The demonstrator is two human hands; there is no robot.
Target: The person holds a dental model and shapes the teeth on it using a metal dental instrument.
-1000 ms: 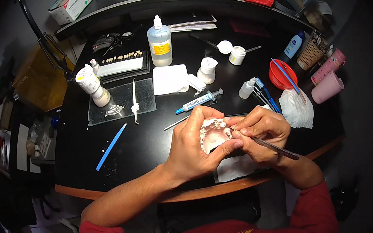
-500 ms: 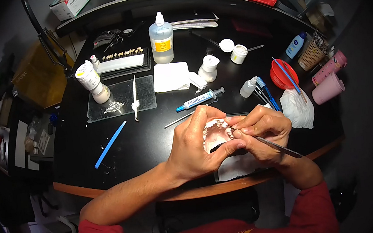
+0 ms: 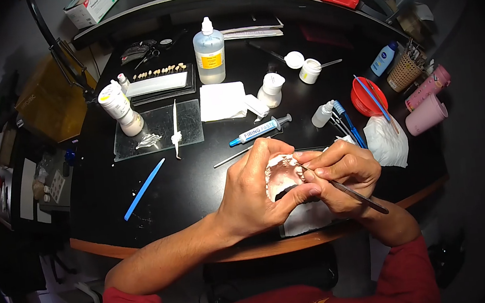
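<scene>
A dental cast (image 3: 283, 175), pinkish with a row of white teeth, is held above the front of the black desk. My left hand (image 3: 257, 185) is closed around its left side, thumb along the lower edge and fingers over the top. A slim dark metal dental instrument (image 3: 361, 196) sits pinched in my right hand (image 3: 344, 170). Its tip meets the teeth on the cast's right side, though my fingertips partly hide the contact. Under the hands lies a white paper tissue (image 3: 307, 218).
A firing paste syringe (image 3: 259, 130) and a metal rod lie just beyond the hands. On the left are a blue stick (image 3: 145, 189) and a glass slab (image 3: 157, 128) with white paste. A tall bottle (image 3: 210, 54) stands behind. A red bowl (image 3: 368, 97) and pink cup (image 3: 426, 115) are on the right.
The handle end of the dental instrument has swung slightly down and left. My right hand has shifted a little; my left hand still holds the cast in nearly the same place.
</scene>
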